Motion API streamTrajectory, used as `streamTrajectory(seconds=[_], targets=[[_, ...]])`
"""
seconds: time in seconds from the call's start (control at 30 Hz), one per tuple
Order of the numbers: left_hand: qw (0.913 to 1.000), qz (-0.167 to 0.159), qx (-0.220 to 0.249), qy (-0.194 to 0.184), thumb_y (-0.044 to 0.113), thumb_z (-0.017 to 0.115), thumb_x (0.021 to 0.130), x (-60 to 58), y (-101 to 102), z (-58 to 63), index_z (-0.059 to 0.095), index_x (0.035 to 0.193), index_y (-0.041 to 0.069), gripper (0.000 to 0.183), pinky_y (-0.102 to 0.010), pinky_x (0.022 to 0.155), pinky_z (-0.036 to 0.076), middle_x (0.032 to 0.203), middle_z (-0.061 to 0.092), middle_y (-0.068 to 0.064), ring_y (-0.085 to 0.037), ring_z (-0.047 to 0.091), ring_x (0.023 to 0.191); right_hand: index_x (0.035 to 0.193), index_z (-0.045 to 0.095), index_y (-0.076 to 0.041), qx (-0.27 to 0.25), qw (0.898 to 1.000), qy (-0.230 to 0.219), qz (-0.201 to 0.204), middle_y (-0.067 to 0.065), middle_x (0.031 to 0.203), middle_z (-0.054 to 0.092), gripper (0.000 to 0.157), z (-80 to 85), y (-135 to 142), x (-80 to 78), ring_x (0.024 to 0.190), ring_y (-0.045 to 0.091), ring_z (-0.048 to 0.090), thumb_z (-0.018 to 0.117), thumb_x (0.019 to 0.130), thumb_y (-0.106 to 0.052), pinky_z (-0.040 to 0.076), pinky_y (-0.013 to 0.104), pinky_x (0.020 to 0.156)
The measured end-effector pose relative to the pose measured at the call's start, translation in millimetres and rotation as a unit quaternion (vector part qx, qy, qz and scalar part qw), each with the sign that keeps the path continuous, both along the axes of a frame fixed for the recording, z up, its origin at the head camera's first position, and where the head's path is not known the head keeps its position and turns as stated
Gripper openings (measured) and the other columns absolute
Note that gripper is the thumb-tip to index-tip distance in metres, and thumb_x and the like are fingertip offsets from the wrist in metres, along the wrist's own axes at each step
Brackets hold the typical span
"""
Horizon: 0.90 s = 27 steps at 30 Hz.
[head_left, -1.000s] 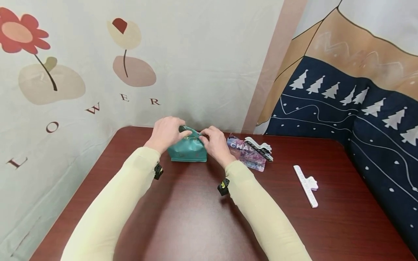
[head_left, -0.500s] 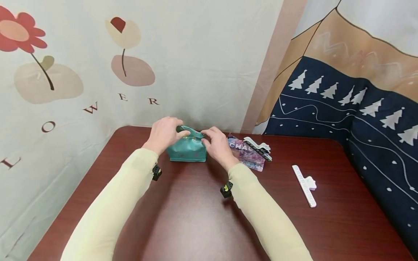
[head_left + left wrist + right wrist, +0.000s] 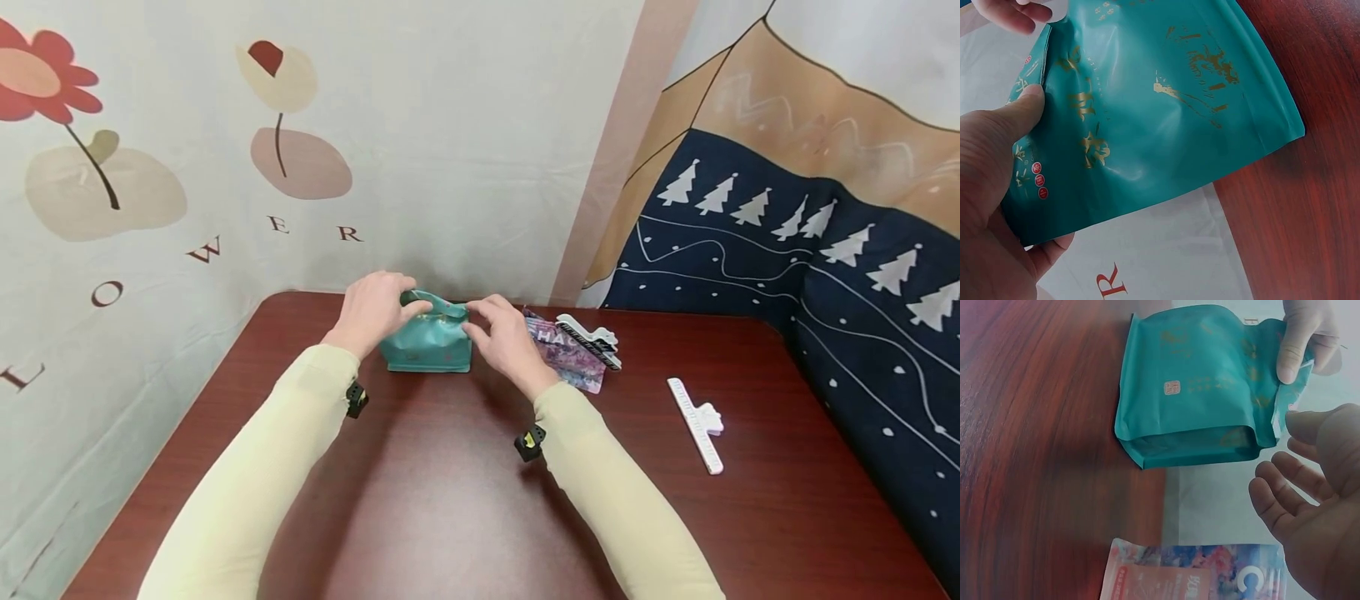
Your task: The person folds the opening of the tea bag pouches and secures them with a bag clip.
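A teal pouch (image 3: 427, 346) with gold print stands at the back of the table, its top edge folded over. My left hand (image 3: 370, 312) grips the folded top at its left end; the left wrist view shows the thumb (image 3: 1030, 112) pressing the flap and fingertips behind the pouch. My right hand (image 3: 510, 337) is at the pouch's right end. In the right wrist view its fingers (image 3: 1282, 494) are loosely bent and spread with nothing between them, the thumb tip (image 3: 1302, 425) right by the folded edge.
A pink-purple pouch (image 3: 573, 362) lies right of my right hand, with a black-and-white clip (image 3: 590, 340) across its top. Farther right on the dark red table (image 3: 450, 500) lies a white clip (image 3: 697, 427). A printed cloth (image 3: 465, 150) hangs directly behind.
My right hand has drawn slightly right, off the pouch's folded top, its fingers loosening. The left hand keeps its hold. The head view has shifted a little.
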<state>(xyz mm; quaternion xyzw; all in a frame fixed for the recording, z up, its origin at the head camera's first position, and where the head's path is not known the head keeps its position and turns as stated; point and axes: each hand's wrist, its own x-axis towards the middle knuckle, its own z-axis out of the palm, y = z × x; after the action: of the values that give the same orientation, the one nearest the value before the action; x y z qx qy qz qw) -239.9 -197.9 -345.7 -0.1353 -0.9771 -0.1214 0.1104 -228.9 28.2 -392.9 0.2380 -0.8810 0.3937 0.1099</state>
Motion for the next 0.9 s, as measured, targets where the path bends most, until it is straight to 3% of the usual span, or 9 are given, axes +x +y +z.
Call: streamTrajectory(seconds=[0.33, 0.9], targets=[[1.0000, 0.003, 0.002, -0.001, 0.041, 0.077, 0.093, -0.7, 1, -1.7, 0.077, 0.110, 0.011, 0.034, -0.049, 0.074, 0.056, 0.103, 0.076, -0.010, -0.033, 0.068, 0.093, 0.131, 0.068, -0.003, 0.002, 1.000, -0.021, 0.002, 0.013, 0.121, 0.065, 0.033, 3.7, 15, 11.4, 0.102, 0.031, 0.065, 0.069, 0.101, -0.017, 0.054, 0.044, 0.087], [1.0000, 0.003, 0.001, -0.003, 0.042, 0.077, 0.093, -2.0, -2, -3.6, 0.077, 0.110, 0.012, 0.034, -0.046, 0.065, 0.055, 0.100, 0.075, -0.009, -0.031, 0.068, 0.087, 0.127, 0.071, -0.005, -0.004, 1.000, 0.011, 0.013, 0.012, 0.112, 0.067, 0.031, 16.5, 49, 32.8, 0.090, 0.025, 0.067, 0.072, 0.097, -0.015, 0.056, 0.041, 0.082]])
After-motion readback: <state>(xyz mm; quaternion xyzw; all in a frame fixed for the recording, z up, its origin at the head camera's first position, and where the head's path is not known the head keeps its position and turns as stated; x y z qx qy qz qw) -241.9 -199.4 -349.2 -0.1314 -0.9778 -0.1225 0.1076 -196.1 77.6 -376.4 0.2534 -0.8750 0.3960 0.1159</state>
